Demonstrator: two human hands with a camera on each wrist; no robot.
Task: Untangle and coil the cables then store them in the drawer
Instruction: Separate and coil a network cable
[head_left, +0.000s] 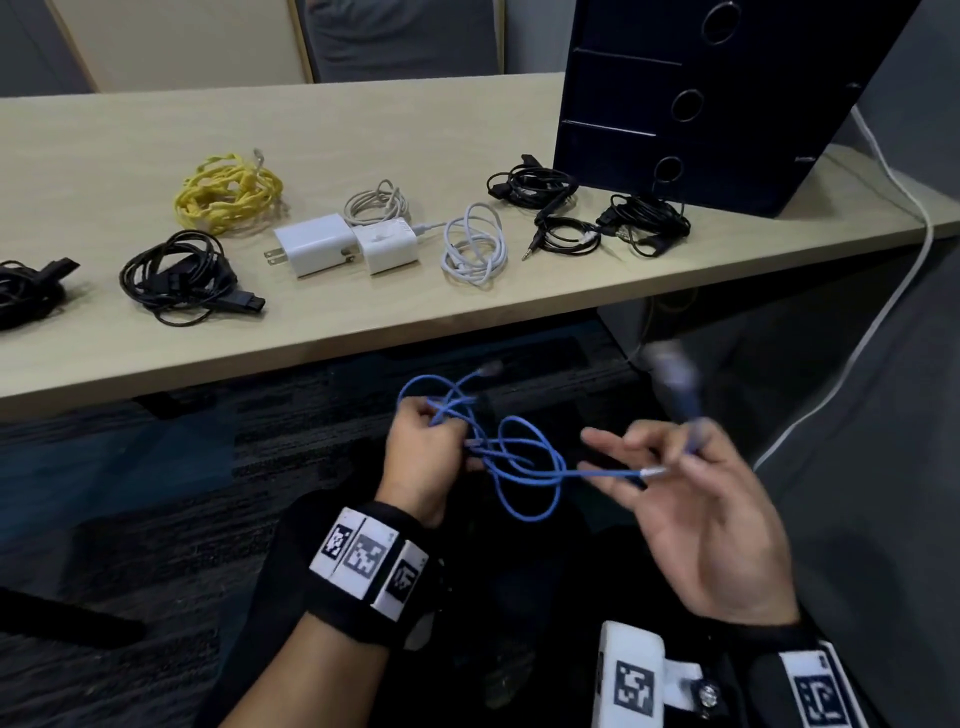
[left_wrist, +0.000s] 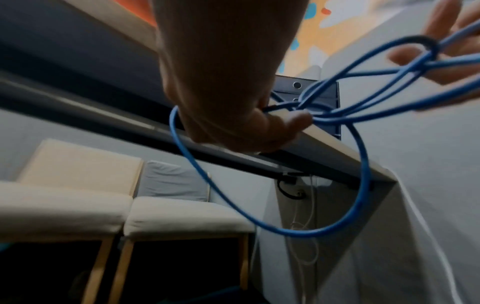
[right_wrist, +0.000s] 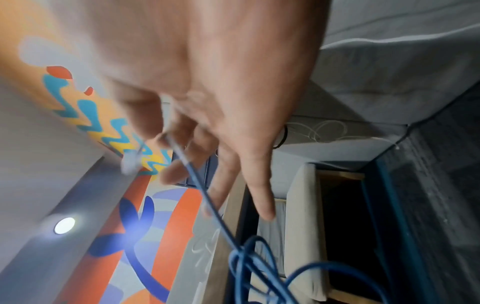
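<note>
No legible text or numbers anywhere; only black-and-white square marker patterns on the wristbands (head_left: 370, 560).

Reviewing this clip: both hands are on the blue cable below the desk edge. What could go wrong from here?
1. The thin blue network cable crosses itself in several loops between the left hand and right hand; pulling outward may tighten a knot.
2. The right hand pinches only near the plug end, other fingers spread, so it might slip.
3. Loops hang unsupported below the light wooden desk and could snag.
</note>
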